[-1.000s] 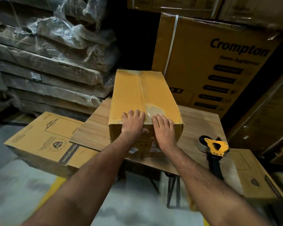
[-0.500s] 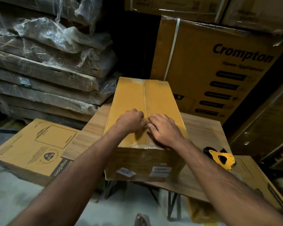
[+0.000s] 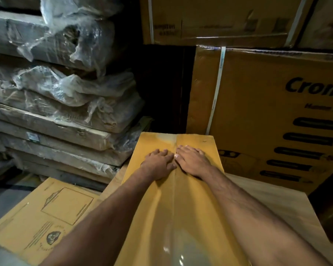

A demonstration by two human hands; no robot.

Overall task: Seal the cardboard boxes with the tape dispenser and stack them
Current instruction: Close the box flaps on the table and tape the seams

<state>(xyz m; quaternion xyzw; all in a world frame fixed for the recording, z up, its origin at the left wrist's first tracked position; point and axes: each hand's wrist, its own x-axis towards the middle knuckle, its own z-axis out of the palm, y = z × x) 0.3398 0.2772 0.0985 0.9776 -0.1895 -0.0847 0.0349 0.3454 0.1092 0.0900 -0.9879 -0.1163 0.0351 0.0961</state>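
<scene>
hands flat, fingers spread: left grip (image 3: pixel 159 163), right grip (image 3: pixel 192 160) press box (image 3: pixel 173 217); wrapped stacks (image 3: pixel 62 104) left.

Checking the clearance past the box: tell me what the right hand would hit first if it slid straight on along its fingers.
The right hand lies flat on the taped yellow-brown cardboard box, fingers pointing to its far edge. Beyond that edge, probably the dark gap beside the large printed brown carton; depth is unclear.
</scene>
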